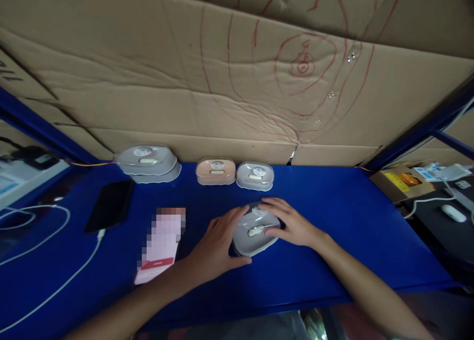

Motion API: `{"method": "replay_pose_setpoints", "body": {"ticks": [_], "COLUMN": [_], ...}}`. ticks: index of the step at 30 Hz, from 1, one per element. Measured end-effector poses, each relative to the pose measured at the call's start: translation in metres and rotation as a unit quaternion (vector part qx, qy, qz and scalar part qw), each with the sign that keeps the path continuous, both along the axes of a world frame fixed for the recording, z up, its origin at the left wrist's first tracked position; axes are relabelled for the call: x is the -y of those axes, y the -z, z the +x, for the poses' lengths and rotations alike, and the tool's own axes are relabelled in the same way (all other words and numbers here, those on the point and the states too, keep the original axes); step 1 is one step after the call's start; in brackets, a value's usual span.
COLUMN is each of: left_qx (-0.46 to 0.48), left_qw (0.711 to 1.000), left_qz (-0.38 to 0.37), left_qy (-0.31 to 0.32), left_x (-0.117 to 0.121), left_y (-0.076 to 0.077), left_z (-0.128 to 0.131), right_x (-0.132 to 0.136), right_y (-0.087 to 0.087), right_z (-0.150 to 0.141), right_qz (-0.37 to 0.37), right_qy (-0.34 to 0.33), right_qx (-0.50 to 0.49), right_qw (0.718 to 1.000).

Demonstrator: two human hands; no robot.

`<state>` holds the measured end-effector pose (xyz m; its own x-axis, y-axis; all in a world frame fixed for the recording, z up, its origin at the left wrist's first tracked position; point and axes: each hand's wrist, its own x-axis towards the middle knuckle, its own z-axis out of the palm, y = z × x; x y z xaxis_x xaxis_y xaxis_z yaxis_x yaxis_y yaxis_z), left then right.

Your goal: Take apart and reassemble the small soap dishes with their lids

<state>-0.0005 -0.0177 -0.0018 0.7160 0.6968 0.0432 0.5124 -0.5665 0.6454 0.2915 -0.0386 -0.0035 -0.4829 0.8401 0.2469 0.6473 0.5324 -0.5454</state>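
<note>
A grey oval box (244, 236) with a clear lid, a pale oval tab and a round white sticker lies near the middle of the blue table. Around its left side curves my left hand (218, 241), fingers at the far edge and thumb at the near edge. My right hand (294, 224) grips the right side, its fingers over the far rim and thumb close to the tab. Behind them stand a peach box (216, 171) and a light grey box (255, 176) of the same kind. More grey boxes (150, 162) are stacked at the back left.
Left of my hands lies a phone with a lit, blurred screen (163, 244). A dark phone (110, 207) is plugged into a white cable (70, 273). Cardboard (148, 73) with red lines rises behind the table (333, 271). A small carton (396, 184) and white mouse (454, 213) sit at right.
</note>
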Motion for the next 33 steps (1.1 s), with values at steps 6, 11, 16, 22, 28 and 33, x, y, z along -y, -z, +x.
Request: {"method": "replay_pose_setpoints", "body": {"ticks": [6,11,16,22,28,33], "left_qx": [0.004,0.004,0.021,0.082,0.159,0.154], "left_qw": [0.999,1.0,0.999,0.994,0.98,0.979], "left_qz": [-0.007,0.0,0.002,-0.047,-0.096,-0.115], "left_qy": [-0.031,-0.027,-0.03,-0.049,-0.065,-0.068], "left_x": [-0.003,-0.005,-0.005,-0.006,-0.011,-0.013], "left_y": [-0.007,-0.007,-0.005,-0.01,-0.001,0.003], "left_z": [0.001,0.0,0.0,0.002,0.002,0.003], "right_x": [-0.019,-0.027,-0.029,-0.006,0.008,0.004], "right_y": [-0.002,0.015,0.022,-0.007,-0.002,0.0], "right_z": [0.059,0.097,0.087,0.023,-0.017,-0.014], "right_qz": [0.048,0.042,0.057,0.022,0.001,0.0], "right_qy": [0.114,0.212,0.251,0.064,-0.05,-0.055], "right_qx": [0.064,0.163,0.144,0.025,0.005,-0.035], "right_qw": [0.99,0.963,0.956,0.997,0.999,0.998]}}
